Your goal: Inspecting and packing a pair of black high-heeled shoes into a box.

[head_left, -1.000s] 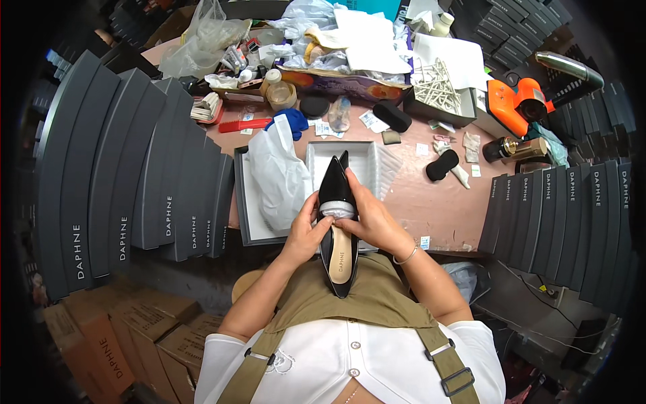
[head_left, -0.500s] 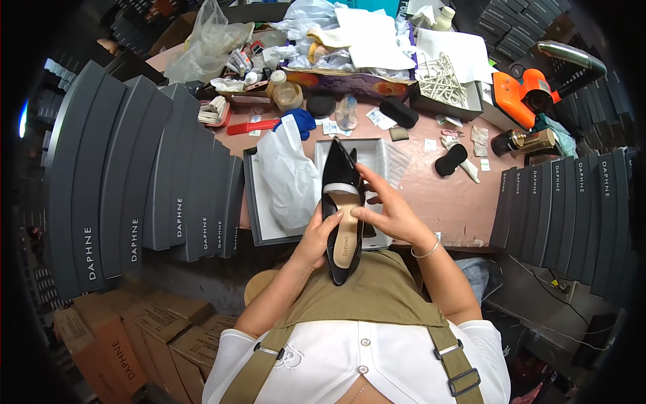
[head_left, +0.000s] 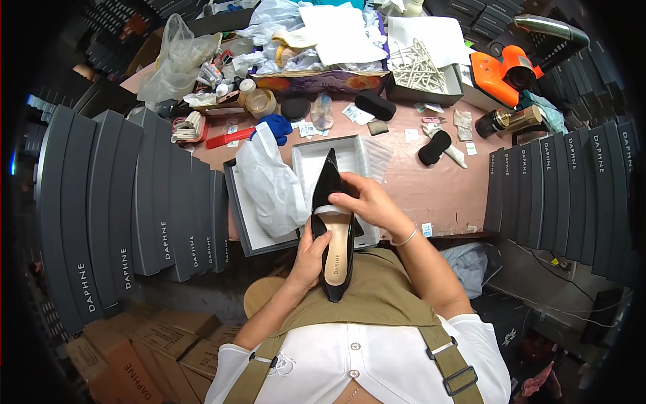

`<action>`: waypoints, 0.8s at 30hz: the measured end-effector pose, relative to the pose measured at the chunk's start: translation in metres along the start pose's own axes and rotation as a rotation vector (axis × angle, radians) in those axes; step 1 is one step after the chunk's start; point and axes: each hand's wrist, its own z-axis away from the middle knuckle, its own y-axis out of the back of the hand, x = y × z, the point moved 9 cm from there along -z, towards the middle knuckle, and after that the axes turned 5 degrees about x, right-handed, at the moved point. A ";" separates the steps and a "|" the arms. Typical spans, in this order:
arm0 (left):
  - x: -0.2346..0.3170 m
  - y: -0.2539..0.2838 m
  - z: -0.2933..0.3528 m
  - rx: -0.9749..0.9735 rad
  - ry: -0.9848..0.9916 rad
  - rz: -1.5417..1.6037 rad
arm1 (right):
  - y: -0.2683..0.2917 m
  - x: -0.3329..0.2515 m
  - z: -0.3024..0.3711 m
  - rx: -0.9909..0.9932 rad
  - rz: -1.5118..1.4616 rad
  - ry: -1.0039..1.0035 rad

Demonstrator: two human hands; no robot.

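Note:
A black pointed shoe (head_left: pixel 330 185) with a beige insole lies upright over my lap, its toe pointing away from me. My left hand (head_left: pixel 311 254) grips its left side, the thumb inside along the insole. On the right, my right hand (head_left: pixel 373 203) is wrapped round the front part, thumb lying on the upper near the pale lining at the opening. Beyond the shoe is an open box (head_left: pixel 328 145) with white lining. White tissue paper (head_left: pixel 269 182) lies at its left. Something dark shows behind the shoe's right side, mostly hidden.
Stacked grey boxes stand at the left (head_left: pixel 111 215) and right (head_left: pixel 548 195). Farther back are a carton of crumpled paper (head_left: pixel 316 84), a box of white sticks (head_left: pixel 431 87), an orange tool (head_left: pixel 498 77) and a red-handled brush (head_left: pixel 229 137). Brown cartons (head_left: pixel 158 337) sit low at the left.
My right thumb has moved from the insole up onto the front upper, and my right hand now closes round it. My left hand keeps its grip. The whole view has shifted slightly.

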 end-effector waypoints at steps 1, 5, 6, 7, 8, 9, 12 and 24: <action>0.000 -0.002 0.001 -0.015 0.017 0.005 | -0.001 -0.005 0.003 -0.147 -0.173 0.000; 0.003 -0.009 -0.003 -0.042 0.033 -0.024 | 0.046 0.031 0.017 -0.065 -0.641 -0.253; 0.008 -0.010 -0.003 -0.034 0.036 -0.002 | 0.059 0.047 0.020 0.034 -0.792 -0.281; 0.011 -0.010 -0.004 -0.022 0.038 0.020 | 0.069 0.064 0.022 0.078 -0.771 -0.274; 0.010 -0.007 -0.005 -0.011 0.031 0.022 | 0.075 0.081 0.026 0.121 -0.753 -0.274; 0.010 -0.008 -0.006 -0.009 0.038 0.022 | 0.081 0.096 0.029 0.165 -0.734 -0.274; 0.007 -0.005 -0.007 0.006 0.068 0.017 | 0.066 0.079 0.032 0.200 -0.556 -0.280; -0.014 -0.017 -0.011 -0.048 0.130 -0.103 | 0.035 0.033 -0.039 0.253 -0.060 -0.081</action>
